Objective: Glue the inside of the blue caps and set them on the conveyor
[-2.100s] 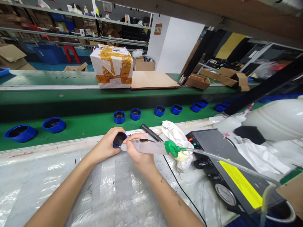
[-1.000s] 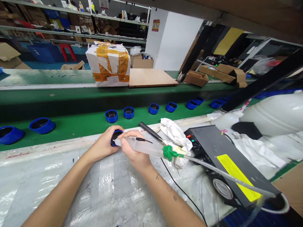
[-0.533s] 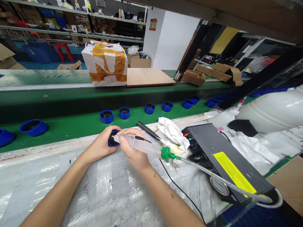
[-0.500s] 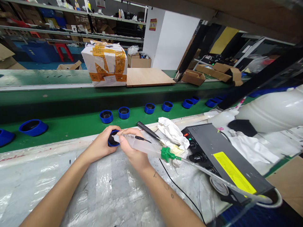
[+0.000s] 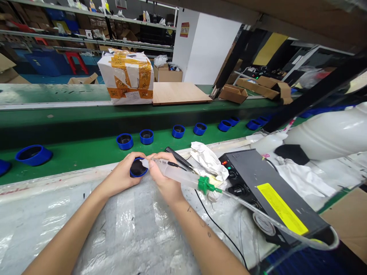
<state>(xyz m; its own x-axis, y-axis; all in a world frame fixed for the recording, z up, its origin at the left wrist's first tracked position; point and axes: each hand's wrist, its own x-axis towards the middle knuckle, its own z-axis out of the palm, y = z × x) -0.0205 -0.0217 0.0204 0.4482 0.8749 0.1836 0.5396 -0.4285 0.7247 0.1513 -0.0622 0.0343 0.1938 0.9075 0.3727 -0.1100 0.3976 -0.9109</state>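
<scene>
My left hand point(image 5: 120, 172) is shut around a round part with a blue rim and a black face point(image 5: 138, 168). My right hand point(image 5: 164, 175) grips a translucent dispensing syringe point(image 5: 179, 175) just beside it. The syringe's thin tip points at the black face, and its contact is hidden by my fingers. A green fitting point(image 5: 205, 185) caps the barrel's rear end, and a transparent air hose point(image 5: 258, 211) runs from it to the lower right. My hands nearly touch each other.
A dispenser controller point(image 5: 258, 179) stands right of my hands, beside crumpled white cloth point(image 5: 208, 166) and a black-handled tool point(image 5: 177, 158). Blue cups point(image 5: 146, 136) line the green conveyor point(image 5: 86, 160) ahead. Plastic sheeting point(image 5: 120, 229) covers the bench under my forearms.
My right hand and the syringe have shifted slightly right, showing more of the black face. The whole view has drifted, with the background sliding slightly left and up.
</scene>
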